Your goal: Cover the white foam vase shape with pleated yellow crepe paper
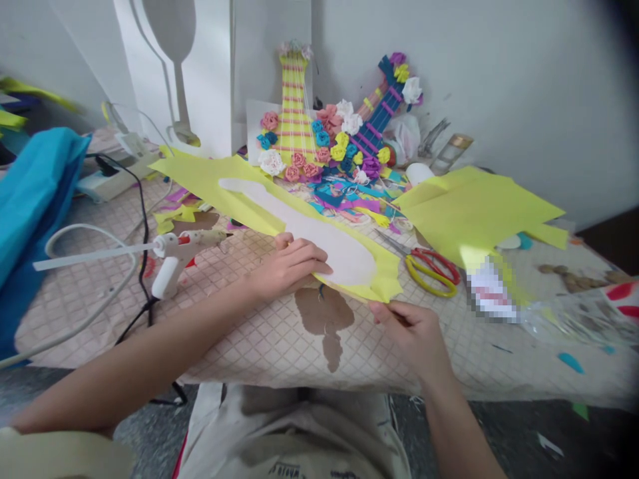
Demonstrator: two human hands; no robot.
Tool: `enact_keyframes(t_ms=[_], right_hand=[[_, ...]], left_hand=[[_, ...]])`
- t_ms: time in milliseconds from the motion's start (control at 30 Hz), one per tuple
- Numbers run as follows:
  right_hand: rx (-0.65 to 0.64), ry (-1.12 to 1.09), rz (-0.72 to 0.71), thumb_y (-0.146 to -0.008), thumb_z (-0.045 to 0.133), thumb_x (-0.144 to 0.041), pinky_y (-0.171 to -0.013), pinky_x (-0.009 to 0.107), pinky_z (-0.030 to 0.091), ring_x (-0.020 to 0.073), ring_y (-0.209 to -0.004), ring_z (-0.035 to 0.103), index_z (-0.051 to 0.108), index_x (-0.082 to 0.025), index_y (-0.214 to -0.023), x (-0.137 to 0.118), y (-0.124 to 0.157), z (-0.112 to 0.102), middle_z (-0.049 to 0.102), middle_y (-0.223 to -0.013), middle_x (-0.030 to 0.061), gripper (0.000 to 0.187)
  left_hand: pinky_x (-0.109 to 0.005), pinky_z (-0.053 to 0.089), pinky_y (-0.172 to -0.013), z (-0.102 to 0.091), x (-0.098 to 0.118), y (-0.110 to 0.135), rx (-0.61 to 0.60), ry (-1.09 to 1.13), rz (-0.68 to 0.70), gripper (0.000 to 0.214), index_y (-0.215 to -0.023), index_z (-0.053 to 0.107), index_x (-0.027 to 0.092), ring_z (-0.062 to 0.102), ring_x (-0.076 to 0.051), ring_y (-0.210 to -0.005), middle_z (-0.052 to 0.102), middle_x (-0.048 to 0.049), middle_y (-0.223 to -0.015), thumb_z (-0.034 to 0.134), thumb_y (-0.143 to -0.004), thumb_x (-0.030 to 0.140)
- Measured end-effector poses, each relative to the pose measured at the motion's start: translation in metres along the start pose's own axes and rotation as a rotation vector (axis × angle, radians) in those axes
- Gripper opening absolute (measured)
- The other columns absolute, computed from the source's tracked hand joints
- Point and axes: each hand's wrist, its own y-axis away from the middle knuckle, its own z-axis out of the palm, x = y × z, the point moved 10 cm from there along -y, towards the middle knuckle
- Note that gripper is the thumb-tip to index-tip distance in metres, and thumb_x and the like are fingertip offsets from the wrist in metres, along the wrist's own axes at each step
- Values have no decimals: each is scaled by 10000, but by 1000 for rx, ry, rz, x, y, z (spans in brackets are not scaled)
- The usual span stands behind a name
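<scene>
A white guitar-shaped cutout (329, 246) lies on a long sheet of yellow crepe paper (200, 174), which borders it unevenly. My left hand (294, 266) holds both at their near edge, its bent fingers pressed together over the white shape; the undersides of the fingers are hidden. At the sheet's near right corner, my right hand (414, 332) is closed, pinching the yellow edge between thumb and fingers. Scissors (432, 271) with one red and one yellow handle rest just beyond the right hand. Left of the left hand, a white glue gun (174, 256) has a glue stick in its back.
Two flower-decorated paper guitars, one yellow (294, 113) and one blue (382, 116), lean at the wall among colourful paper scraps (349, 196). More yellow paper (484, 206) lies right. Blue paper (42, 193), a power strip (117, 176) and cords occupy the left.
</scene>
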Motion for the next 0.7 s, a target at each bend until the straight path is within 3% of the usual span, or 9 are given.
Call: enact_keyframes(t_ms=[100, 300, 500, 700], right_hand=[[-23, -3, -6, -773, 533, -433, -403, 197, 259, 75, -428, 331, 554, -145, -493, 2, 1, 0, 360, -429, -35, 402], [-17, 57, -214, -784, 545, -355, -404, 195, 237, 57, -421, 290, 476, -141, -442, -29, 13, 5, 302, -431, -42, 409], [99, 129, -209, -774, 565, -341, -402, 191, 231, 51, -421, 266, 479, -139, -450, -31, 14, 5, 276, -433, -49, 392], [96, 101, -163, -779, 547, -347, -397, 190, 218, 54, -430, 257, 480, -139, -444, -27, 20, 7, 252, -437, -50, 401]], left_hand=[[-337, 267, -717, 3, 0, 0, -33, -5, -4, 230, -957, 557, 169, 505, -160, -830, 619, -69, -872, 341, -921, 240], [-334, 270, -761, 6, -2, -1, -39, 0, -41, 179, -972, 554, 166, 489, -160, -831, 598, -72, -893, 397, -900, 212], [-337, 278, -782, 3, 3, -2, -29, -45, -13, 170, -967, 562, 175, 511, -147, -808, 612, -55, -870, 422, -875, 145], [-342, 256, -796, 4, 8, 0, -56, -69, 18, 188, -959, 568, 202, 552, -126, -807, 646, -13, -867, 464, -843, 96]])
